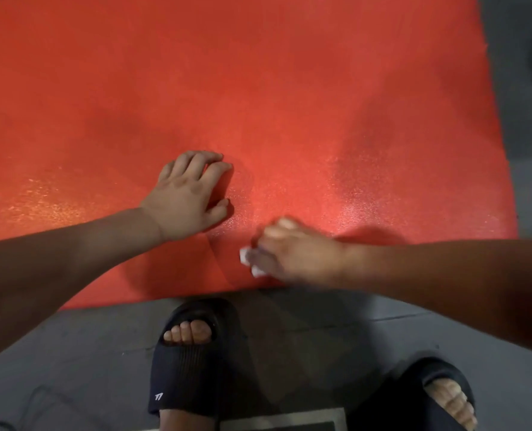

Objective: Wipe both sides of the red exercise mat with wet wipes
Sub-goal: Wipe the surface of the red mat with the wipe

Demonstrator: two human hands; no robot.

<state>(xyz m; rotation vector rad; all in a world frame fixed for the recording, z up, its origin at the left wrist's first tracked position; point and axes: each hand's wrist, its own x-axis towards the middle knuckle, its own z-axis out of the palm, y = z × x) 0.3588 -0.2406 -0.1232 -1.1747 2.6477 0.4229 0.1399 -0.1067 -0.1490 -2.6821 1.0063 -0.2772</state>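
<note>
The red exercise mat lies flat on a grey floor and fills most of the view. Wet sheen shows on it around both hands. My left hand rests palm down on the mat near its front edge, fingers spread and bent at the tips. My right hand, blurred by motion, holds a crumpled white wet wipe against the mat close to the front edge. Only the wipe's left part shows beyond the fingers.
Grey floor borders the mat in front and on the right. My two feet in black open-toe slides stand just before the mat's front edge. A flat grey object lies between the feet at the bottom edge.
</note>
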